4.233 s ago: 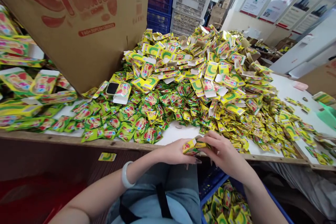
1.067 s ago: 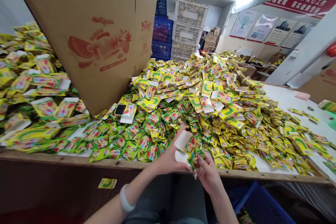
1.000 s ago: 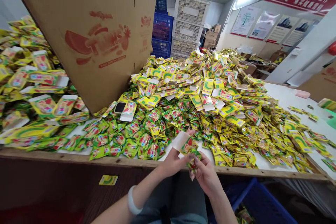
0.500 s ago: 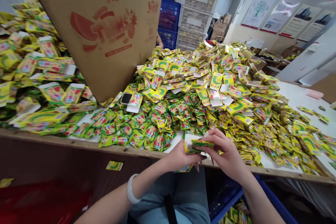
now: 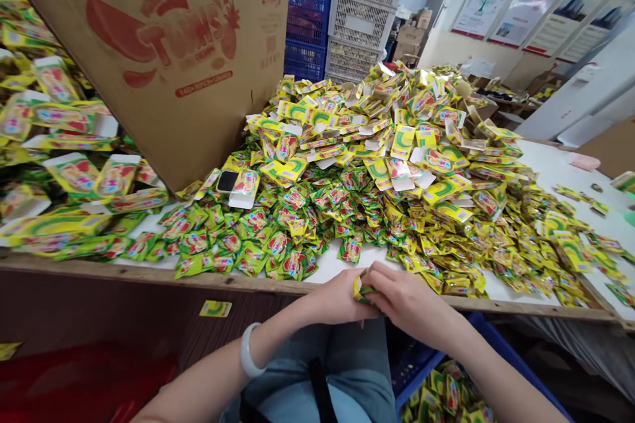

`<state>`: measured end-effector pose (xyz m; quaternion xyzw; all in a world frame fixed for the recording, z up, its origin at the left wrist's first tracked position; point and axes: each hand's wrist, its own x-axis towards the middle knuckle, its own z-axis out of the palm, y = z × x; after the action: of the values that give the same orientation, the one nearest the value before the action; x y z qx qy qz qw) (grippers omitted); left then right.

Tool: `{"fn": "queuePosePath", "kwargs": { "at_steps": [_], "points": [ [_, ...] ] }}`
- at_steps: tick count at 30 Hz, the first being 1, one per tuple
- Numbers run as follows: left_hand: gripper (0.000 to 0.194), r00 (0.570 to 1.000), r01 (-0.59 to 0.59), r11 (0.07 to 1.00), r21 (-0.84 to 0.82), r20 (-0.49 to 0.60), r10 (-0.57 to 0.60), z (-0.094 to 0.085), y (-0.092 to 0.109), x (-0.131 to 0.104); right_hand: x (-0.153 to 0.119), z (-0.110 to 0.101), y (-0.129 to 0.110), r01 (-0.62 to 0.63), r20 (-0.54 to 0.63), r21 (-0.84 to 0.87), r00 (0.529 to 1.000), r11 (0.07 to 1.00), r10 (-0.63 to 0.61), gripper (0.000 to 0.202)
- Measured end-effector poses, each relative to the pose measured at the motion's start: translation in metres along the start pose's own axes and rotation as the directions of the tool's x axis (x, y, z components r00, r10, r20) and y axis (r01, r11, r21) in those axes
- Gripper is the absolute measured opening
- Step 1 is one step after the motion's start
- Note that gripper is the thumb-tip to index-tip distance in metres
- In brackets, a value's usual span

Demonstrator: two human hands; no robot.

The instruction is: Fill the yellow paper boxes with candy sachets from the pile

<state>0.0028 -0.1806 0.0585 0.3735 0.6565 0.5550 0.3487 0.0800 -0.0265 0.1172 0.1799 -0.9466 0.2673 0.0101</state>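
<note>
Yellow and green, a small carton (image 5: pixel 358 289) shows in the frame's lower middle, held by the left hand (image 5: pixel 342 297), fingers half hidden from me; the right hand (image 5: pixel 404 296) pinches it narrowly.

a pale round bangle (image 5: pixel 246 351), blue trousers (image 5: pixel 347 347), light-blue top (image 5: pixel 294 404) and black strap (image 5: pixel 322 391) are worn.

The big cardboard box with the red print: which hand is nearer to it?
Left. The left hand is on this side of the box, off to its right; the right hand lies farther right, both on a small yellow carton.
</note>
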Motion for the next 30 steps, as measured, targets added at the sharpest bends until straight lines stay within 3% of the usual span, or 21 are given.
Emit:
{"fn": "queuePosePath", "kwargs": {
  "at_steps": [2,6,9,12,16,18,19,21,22,23,25,26,27,28,30],
  "points": [
    [0.019,1.000,-0.008,0.998,-0.058,0.022,0.010,0.001,-0.004,-0.001,-0.007,0.001,0.002,-0.001,0.034,0.104,0.999,0.995,-0.002,0.015],
    [0.030,0.999,0.015,0.999,-0.036,0.029,-0.014,-0.001,-0.001,-0.008,-0.024,0.001,0.011,-0.031,-0.109,0.357,0.991,0.934,0.075,0.017],
    [0.057,0.997,0.034,0.992,0.121,0.059,-0.041,-0.001,0.004,-0.010,-0.035,0.008,0.011,0.012,-0.071,0.392,0.997,0.920,0.017,0.022],
    [0.075,0.995,0.019,0.979,0.202,0.092,-0.038,0.010,0.000,-0.005,-0.044,0.023,0.006,-0.041,-0.012,0.430,0.999,0.902,0.051,0.024],
    [0.104,0.985,-0.040,0.990,0.135,0.173,0.016,0.024,-0.011,0.020,-0.069,0.029,0.022,-0.115,-0.190,0.355,0.963,0.928,0.192,0.019],
    [0.105,0.965,-0.186,0.976,0.110,0.209,0.160,0.020,-0.010,0.044,-0.095,0.009,0.050,-0.212,-0.404,0.243,0.865,0.947,0.297,0.023],
    [0.098,0.948,-0.275,0.950,0.147,0.206,0.242,0.013,-0.008,0.059,-0.110,-0.008,0.070,-0.308,-0.535,0.174,0.768,0.936,0.352,0.026],
    [0.068,0.918,-0.391,0.840,0.375,0.093,0.386,-0.005,-0.001,0.092,-0.139,-0.051,0.114,-0.559,-0.784,0.044,0.495,0.828,0.375,0.037],
    [0.054,0.909,-0.379,0.780,0.498,0.040,0.416,-0.015,0.001,0.110,-0.149,-0.072,0.135,-0.711,-0.861,-0.029,0.375,0.703,0.343,0.046],
    [0.047,0.906,-0.323,0.729,0.604,-0.026,0.422,-0.024,0.003,0.126,-0.155,-0.091,0.154,-0.816,-0.896,-0.088,0.316,0.571,0.313,0.056],
    [0.049,0.917,-0.255,0.620,0.742,-0.017,0.398,-0.038,0.003,0.153,-0.149,-0.114,0.180,-0.867,-0.914,-0.111,0.281,0.485,0.292,0.064],
    [0.049,0.926,-0.234,0.572,0.786,0.001,0.378,-0.042,0.001,0.162,-0.137,-0.115,0.185,-0.866,-0.909,-0.129,0.298,0.483,0.290,0.066],
    [0.046,0.933,-0.226,0.533,0.815,0.024,0.360,-0.044,-0.001,0.169,-0.120,-0.109,0.187,-0.837,-0.888,-0.157,0.352,0.524,0.296,0.065],
    [0.041,0.937,-0.221,0.505,0.834,0.037,0.347,-0.045,-0.004,0.172,-0.100,-0.098,0.185,-0.788,-0.847,-0.197,0.436,0.583,0.303,0.062],
    [0.028,0.940,-0.203,0.483,0.852,0.031,0.340,-0.045,-0.010,0.170,-0.055,-0.065,0.175,-0.573,-0.648,-0.259,0.700,0.778,0.300,0.049]
  ]
}}
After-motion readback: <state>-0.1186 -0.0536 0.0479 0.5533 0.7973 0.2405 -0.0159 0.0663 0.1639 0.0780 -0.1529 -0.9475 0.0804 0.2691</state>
